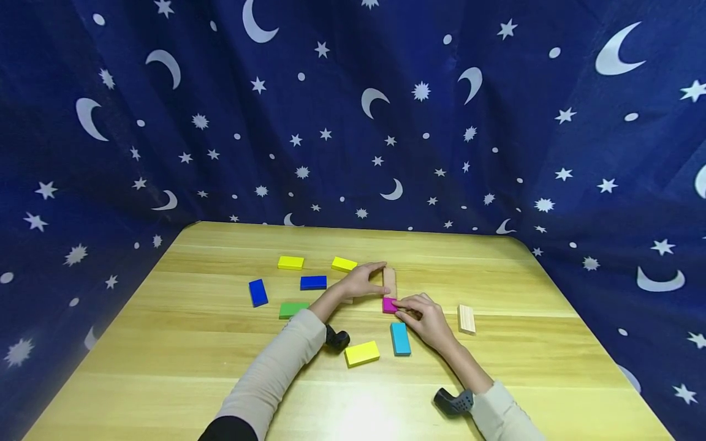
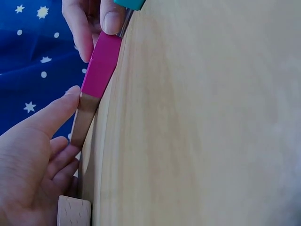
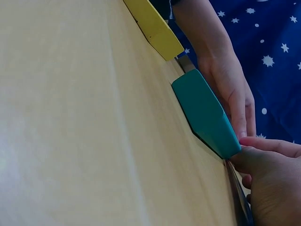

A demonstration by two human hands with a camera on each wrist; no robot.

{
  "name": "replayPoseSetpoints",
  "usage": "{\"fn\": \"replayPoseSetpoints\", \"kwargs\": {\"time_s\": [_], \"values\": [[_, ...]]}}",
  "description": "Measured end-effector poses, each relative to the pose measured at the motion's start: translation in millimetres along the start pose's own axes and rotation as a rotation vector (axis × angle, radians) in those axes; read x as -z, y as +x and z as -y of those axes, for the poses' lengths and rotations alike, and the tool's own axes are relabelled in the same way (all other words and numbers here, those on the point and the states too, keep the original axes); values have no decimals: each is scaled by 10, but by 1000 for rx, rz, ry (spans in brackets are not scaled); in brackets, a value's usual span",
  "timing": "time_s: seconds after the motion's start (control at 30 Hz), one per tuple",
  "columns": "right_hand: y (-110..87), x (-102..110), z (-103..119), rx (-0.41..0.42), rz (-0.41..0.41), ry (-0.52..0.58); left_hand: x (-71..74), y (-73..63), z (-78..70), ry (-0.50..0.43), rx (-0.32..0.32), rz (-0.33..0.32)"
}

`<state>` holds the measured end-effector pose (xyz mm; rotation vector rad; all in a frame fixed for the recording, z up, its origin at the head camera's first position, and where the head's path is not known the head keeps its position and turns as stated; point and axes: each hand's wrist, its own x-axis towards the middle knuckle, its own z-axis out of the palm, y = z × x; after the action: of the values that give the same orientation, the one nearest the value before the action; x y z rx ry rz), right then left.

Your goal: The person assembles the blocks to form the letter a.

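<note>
A magenta block [image 1: 389, 305] lies end to end with a plain wooden block [image 1: 389, 282] on the table. My left hand [image 1: 361, 282] spans the wooden block from its left side, thumb near the magenta joint and fingers at the far end. In the left wrist view, the thumb [image 2: 70, 96] and fingers frame the wooden block [image 2: 83, 117]. From the right, my right hand [image 1: 425, 318] pinches the near end of the magenta block [image 2: 101, 63] between thumb and fingertips. A light-blue block [image 1: 401, 339] lies just nearer than that hand.
Yellow blocks [image 1: 362, 354], blue blocks [image 1: 313, 283] and a green block [image 1: 293, 310] lie on the wooden table [image 1: 193, 367] around the left arm. Another plain wooden block [image 1: 466, 320] lies right of my right hand. A starry blue curtain [image 1: 342, 110] hangs behind the table.
</note>
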<state>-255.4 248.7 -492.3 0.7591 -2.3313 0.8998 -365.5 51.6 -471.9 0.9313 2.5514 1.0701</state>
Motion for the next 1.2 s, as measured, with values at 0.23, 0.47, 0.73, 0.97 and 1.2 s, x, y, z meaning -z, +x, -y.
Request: {"fn": "replayPoseSetpoints", "kwargs": {"time_s": [0.23,0.47,0.73,0.97,1.2], "values": [[4,12,16,-2,-5,-7,12,14,7,25,-6,22],[4,13,-2,-9,-3,-1,26,0,18,3,-10,42],[5,15,-5,1,3,14,49,-18,-1,-10,-14,35],[5,11,-12,-15,8,4,58,-8,1,-8,-7,41],[7,15,3,-22,5,1,60,-10,9,-19,-12,41]]}}
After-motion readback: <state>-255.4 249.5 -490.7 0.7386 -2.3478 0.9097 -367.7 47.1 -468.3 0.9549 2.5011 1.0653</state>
